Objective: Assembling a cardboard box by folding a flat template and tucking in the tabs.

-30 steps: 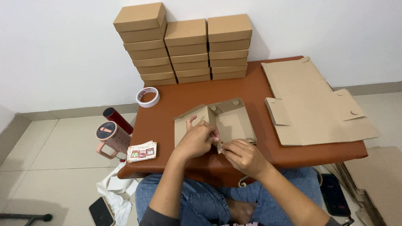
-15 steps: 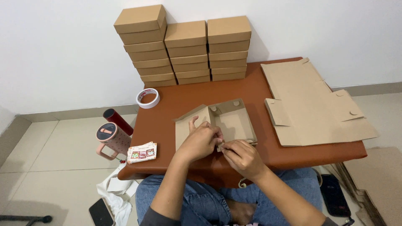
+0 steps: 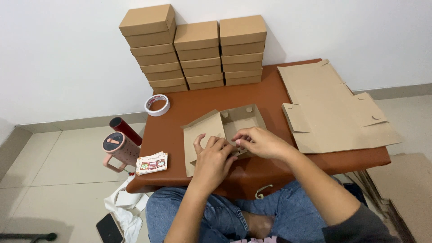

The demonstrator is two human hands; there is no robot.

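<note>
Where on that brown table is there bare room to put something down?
Bare table shows between the tape roll, the stacked boxes and the half-folded box. The right side is crowded with flat cardboard sheets.

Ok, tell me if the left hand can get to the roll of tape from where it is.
Probably yes. The left hand rests on the half-folded box, and the roll of tape lies up and to its left on bare table, with nothing standing between them.
</note>
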